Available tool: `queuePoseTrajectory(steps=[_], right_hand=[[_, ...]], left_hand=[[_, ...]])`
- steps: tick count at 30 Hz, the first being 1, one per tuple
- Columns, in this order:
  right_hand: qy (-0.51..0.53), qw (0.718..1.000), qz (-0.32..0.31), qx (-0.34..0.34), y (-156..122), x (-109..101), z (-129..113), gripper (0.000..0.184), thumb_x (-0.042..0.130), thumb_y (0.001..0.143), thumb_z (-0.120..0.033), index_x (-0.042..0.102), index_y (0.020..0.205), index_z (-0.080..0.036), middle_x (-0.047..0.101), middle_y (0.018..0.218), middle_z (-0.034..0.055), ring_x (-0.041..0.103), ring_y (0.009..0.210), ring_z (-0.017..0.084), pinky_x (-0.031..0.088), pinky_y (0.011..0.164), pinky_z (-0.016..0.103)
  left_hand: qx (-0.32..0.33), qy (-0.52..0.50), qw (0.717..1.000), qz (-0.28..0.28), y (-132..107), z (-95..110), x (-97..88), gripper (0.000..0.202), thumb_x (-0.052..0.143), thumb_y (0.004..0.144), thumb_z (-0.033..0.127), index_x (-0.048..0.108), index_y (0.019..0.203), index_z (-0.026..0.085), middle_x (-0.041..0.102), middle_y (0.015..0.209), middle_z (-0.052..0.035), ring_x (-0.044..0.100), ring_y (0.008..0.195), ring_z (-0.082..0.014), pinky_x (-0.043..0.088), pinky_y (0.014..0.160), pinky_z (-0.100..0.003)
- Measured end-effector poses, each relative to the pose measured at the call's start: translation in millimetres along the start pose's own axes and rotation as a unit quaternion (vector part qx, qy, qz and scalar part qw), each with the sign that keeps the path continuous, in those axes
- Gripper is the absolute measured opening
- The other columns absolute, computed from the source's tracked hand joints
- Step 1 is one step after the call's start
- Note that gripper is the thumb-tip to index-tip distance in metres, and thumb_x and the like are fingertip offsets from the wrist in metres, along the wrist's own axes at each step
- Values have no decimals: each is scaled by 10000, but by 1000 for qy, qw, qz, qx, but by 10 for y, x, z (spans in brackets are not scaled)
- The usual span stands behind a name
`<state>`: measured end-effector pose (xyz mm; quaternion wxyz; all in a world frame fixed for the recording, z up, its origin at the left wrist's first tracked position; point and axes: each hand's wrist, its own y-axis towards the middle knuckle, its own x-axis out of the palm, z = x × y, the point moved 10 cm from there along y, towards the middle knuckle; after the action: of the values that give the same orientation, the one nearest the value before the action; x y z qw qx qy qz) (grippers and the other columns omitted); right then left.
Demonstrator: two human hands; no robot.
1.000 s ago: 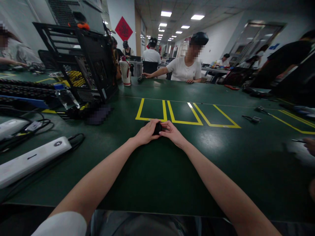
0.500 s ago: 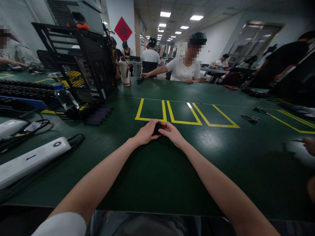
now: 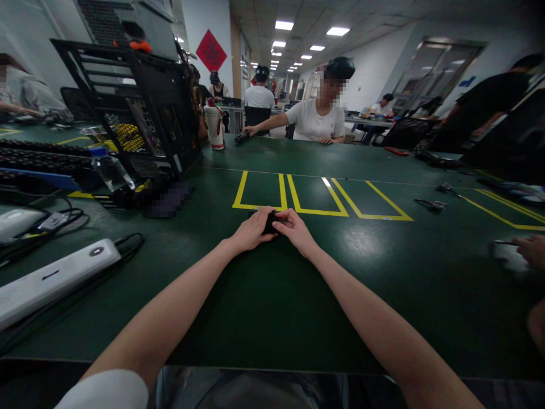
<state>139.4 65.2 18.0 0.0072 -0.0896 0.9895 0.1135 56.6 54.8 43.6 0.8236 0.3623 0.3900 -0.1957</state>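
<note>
Both of my hands meet at the middle of the green table (image 3: 272, 295), just in front of the yellow taped boxes (image 3: 298, 196). My left hand (image 3: 252, 230) and my right hand (image 3: 294, 229) are both curled round a small black object (image 3: 271, 221) resting on the table. Only a dark strip of that object shows between the fingers, so I cannot make out what it is.
An open black computer case (image 3: 145, 119) stands at the back left beside a water bottle (image 3: 111, 170), cables and a white power strip (image 3: 51, 278). A person in a white shirt (image 3: 317, 119) sits across the table. Small tools (image 3: 430, 203) lie at the right, near another person's hand (image 3: 531, 250).
My hands have stayed on the small black object with almost no movement. The other person's hand at the right edge has come a little further into view.
</note>
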Motion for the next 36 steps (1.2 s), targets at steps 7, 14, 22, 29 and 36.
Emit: queuePoseTrajectory(steps=[7,14,22,29,36], right_hand=[[-1,999,-28,32,-10,21,70,286,609,687,-281,511,950,-227,523,1025,27,546,920,168,432,844,387],[13,999,-29,14,-45,16,18,276,635,668,-275,500,906,-238,534,994,6,533,948,155,439,851,360],[-8,1000,-17,25,-4,-10,97,316,606,700,-300,508,993,-232,542,1009,20,535,948,158,412,878,370],[25,998,-51,27,-19,27,69,348,666,637,-249,503,944,-241,559,988,8,526,970,165,431,852,355],[3,999,-5,32,-8,-25,88,299,625,674,-323,521,941,-237,568,960,14,525,948,161,418,858,370]], left_hand=[[5,9,1000,-3,-4,18,-10,574,584,716,278,265,1189,216,401,1189,-95,446,1096,-255,440,846,-425],[2,4,1000,-8,-5,20,-7,574,581,721,288,262,1194,222,396,1197,-94,450,1089,-252,453,819,-422],[-1,7,1000,-5,-4,20,-13,571,587,716,290,275,1188,212,405,1186,-100,447,1095,-255,441,843,-427],[4,9,1000,-6,-3,15,2,572,584,716,275,268,1188,211,408,1183,-101,449,1089,-255,442,839,-422],[10,10,1000,3,-3,7,1,581,592,711,288,266,1187,213,410,1173,-95,453,1085,-251,441,848,-426]])
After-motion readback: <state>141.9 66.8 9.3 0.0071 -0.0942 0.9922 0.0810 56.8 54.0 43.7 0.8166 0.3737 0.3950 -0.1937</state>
